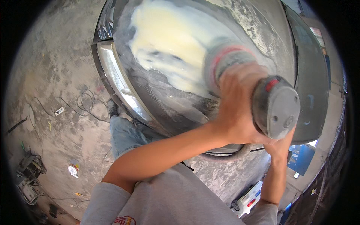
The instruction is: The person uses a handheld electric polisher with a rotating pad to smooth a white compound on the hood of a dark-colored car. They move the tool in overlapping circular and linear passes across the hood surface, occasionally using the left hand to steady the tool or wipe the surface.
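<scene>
A grey power sander (277,108) with a red-edged round pad is in both hands over a car hood (176,112). My left hand (240,90) is closed over the sander's front, just behind the pad. Near the rear end, my right hand (276,144) grips the body from below, its fingers mostly hidden by the tool. The pad is blurred and lies against the right edge of a pale yellow filler patch (168,33) on the hood. A ribbed hose (238,153) runs from the sander's rear and curves left beneath my left forearm.
The car's headlight (123,84) and grille (106,22) lie at the hood's left edge; its windshield (309,71) is at right. On the concrete floor are a cable (86,107), a power strip (59,111), a round can (74,168) and machinery (30,168). A white car-shaped object (248,200) is lower right.
</scene>
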A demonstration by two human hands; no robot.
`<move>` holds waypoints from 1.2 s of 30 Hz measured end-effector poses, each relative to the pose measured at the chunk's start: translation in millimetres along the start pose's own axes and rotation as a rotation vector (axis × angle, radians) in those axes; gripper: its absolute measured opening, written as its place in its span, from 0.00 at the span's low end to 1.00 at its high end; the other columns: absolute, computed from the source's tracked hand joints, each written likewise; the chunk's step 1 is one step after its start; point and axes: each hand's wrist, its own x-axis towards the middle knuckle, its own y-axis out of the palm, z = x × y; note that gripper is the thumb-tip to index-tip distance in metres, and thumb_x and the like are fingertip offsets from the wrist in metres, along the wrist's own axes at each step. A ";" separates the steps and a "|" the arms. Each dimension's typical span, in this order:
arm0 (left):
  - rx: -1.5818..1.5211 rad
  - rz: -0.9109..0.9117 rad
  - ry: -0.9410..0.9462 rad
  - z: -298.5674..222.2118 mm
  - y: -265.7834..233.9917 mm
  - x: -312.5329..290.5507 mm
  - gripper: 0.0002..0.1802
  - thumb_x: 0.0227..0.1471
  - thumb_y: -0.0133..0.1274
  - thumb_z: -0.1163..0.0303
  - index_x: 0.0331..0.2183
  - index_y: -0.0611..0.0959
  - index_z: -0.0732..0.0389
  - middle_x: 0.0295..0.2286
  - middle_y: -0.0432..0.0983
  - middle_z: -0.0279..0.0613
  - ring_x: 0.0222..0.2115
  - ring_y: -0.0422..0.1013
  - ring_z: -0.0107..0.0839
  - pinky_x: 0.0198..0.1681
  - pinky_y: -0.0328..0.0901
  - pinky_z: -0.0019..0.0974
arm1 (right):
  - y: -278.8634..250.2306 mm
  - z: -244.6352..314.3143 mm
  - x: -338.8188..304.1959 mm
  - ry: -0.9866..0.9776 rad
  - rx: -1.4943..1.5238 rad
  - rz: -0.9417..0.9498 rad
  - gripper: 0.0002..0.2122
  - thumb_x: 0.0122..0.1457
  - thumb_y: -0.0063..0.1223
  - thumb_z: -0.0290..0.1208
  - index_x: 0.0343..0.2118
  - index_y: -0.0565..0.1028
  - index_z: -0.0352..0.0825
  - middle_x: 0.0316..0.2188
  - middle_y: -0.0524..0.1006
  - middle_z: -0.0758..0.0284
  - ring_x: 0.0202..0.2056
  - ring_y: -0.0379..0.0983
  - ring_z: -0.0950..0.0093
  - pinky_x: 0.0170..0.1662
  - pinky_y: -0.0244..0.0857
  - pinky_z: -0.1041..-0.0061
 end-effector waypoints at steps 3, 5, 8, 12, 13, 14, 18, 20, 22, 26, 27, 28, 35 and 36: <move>-0.067 0.039 -0.058 4.3 -36.1 7.4 0.62 0.32 0.76 0.42 0.62 0.66 0.64 0.56 0.67 0.52 0.59 0.63 0.55 0.62 0.55 0.58 | 14.4 54.9 26.5 -0.120 0.025 0.103 0.34 0.39 0.80 0.42 0.46 0.76 0.26 0.36 0.80 0.53 0.38 0.80 0.52 0.46 0.71 0.60; -0.097 0.114 -0.206 4.5 -58.9 14.3 0.60 0.34 0.77 0.45 0.62 0.66 0.64 0.56 0.68 0.51 0.58 0.65 0.51 0.61 0.58 0.55 | 32.8 90.5 45.0 -0.215 0.019 0.078 0.30 0.39 0.78 0.41 0.42 0.77 0.26 0.29 0.79 0.54 0.33 0.79 0.49 0.41 0.72 0.60; -0.235 0.104 -0.337 3.3 -92.6 30.5 0.58 0.37 0.77 0.51 0.62 0.66 0.64 0.55 0.70 0.48 0.56 0.68 0.47 0.60 0.63 0.50 | 35.0 141.1 59.6 -0.058 -0.054 0.247 0.31 0.43 0.68 0.32 0.52 0.74 0.26 0.39 0.75 0.51 0.43 0.75 0.49 0.50 0.69 0.56; -0.506 -0.004 -0.476 -1.8 -120.8 48.1 0.55 0.40 0.77 0.58 0.63 0.66 0.64 0.53 0.72 0.44 0.53 0.72 0.40 0.57 0.69 0.44 | 54.3 171.6 90.5 -0.256 -0.083 0.215 0.22 0.45 0.69 0.42 0.33 0.76 0.27 0.20 0.79 0.47 0.27 0.81 0.46 0.33 0.75 0.53; -0.480 0.027 -0.483 -3.4 -123.1 50.1 0.54 0.41 0.77 0.60 0.63 0.65 0.64 0.53 0.72 0.43 0.52 0.73 0.39 0.57 0.70 0.43 | 52.0 175.6 91.1 -0.233 -0.093 0.215 0.21 0.45 0.69 0.42 0.32 0.76 0.27 0.20 0.79 0.47 0.27 0.81 0.46 0.33 0.75 0.53; -0.480 0.004 -0.489 -5.7 -122.6 50.3 0.54 0.41 0.77 0.60 0.63 0.66 0.64 0.53 0.73 0.43 0.52 0.73 0.39 0.57 0.71 0.43 | 51.2 176.7 92.4 -0.233 -0.090 0.210 0.21 0.46 0.69 0.41 0.32 0.76 0.27 0.20 0.79 0.47 0.27 0.80 0.45 0.33 0.75 0.53; -0.372 0.066 -0.453 -12.4 -104.9 41.3 0.54 0.41 0.76 0.57 0.63 0.65 0.65 0.53 0.72 0.45 0.53 0.72 0.39 0.56 0.70 0.43 | 29.4 157.6 74.3 0.028 -0.083 0.351 0.28 0.42 0.66 0.30 0.50 0.77 0.26 0.31 0.76 0.50 0.40 0.75 0.49 0.45 0.69 0.55; -0.312 0.108 -0.425 -13.7 -90.0 32.1 0.56 0.40 0.76 0.54 0.63 0.65 0.65 0.54 0.71 0.47 0.54 0.70 0.42 0.57 0.68 0.46 | 16.8 134.8 57.8 0.053 -0.101 0.313 0.31 0.42 0.69 0.32 0.52 0.76 0.26 0.36 0.78 0.49 0.44 0.76 0.49 0.48 0.69 0.54; -0.244 0.160 -0.392 -14.1 -73.4 21.1 0.58 0.39 0.76 0.50 0.63 0.65 0.65 0.55 0.69 0.49 0.55 0.69 0.45 0.58 0.65 0.49 | 14.3 106.5 40.3 -0.021 -0.122 0.181 0.32 0.41 0.70 0.34 0.52 0.77 0.26 0.36 0.79 0.49 0.42 0.77 0.48 0.48 0.69 0.54; -0.134 0.238 -0.327 -12.7 -38.1 -5.2 0.62 0.37 0.75 0.43 0.63 0.64 0.66 0.57 0.66 0.52 0.58 0.65 0.50 0.61 0.60 0.54 | 12.5 50.0 5.6 0.064 -0.092 0.093 0.38 0.40 0.75 0.38 0.56 0.75 0.26 0.45 0.78 0.49 0.48 0.75 0.49 0.54 0.66 0.53; -0.120 0.251 -0.311 -11.8 -28.6 -11.4 0.63 0.36 0.75 0.41 0.63 0.64 0.66 0.57 0.65 0.53 0.58 0.64 0.52 0.61 0.59 0.56 | 9.6 36.3 -3.8 0.140 -0.071 0.113 0.40 0.40 0.77 0.38 0.58 0.73 0.26 0.49 0.76 0.49 0.51 0.73 0.49 0.57 0.64 0.53; -0.108 0.261 -0.297 -11.1 -19.0 -17.1 0.64 0.36 0.74 0.39 0.63 0.64 0.66 0.57 0.65 0.54 0.59 0.63 0.53 0.62 0.58 0.57 | 9.6 22.1 -10.9 0.064 -0.087 0.050 0.41 0.41 0.77 0.39 0.59 0.72 0.26 0.50 0.76 0.50 0.52 0.72 0.49 0.57 0.64 0.53; -0.028 0.214 -0.024 -0.5 49.0 -28.6 0.66 0.34 0.73 0.33 0.63 0.64 0.66 0.58 0.63 0.57 0.61 0.59 0.60 0.64 0.52 0.63 | -6.5 -51.8 -57.2 0.211 -0.065 -0.014 0.41 0.43 0.77 0.35 0.59 0.66 0.26 0.53 0.71 0.49 0.54 0.71 0.50 0.60 0.64 0.56; -0.027 0.208 0.001 -0.9 55.8 -29.8 0.66 0.34 0.73 0.34 0.63 0.64 0.66 0.58 0.63 0.57 0.61 0.60 0.60 0.64 0.52 0.63 | -8.2 -59.0 -61.4 0.238 -0.048 -0.028 0.41 0.44 0.77 0.35 0.60 0.66 0.26 0.54 0.71 0.49 0.55 0.71 0.51 0.60 0.64 0.57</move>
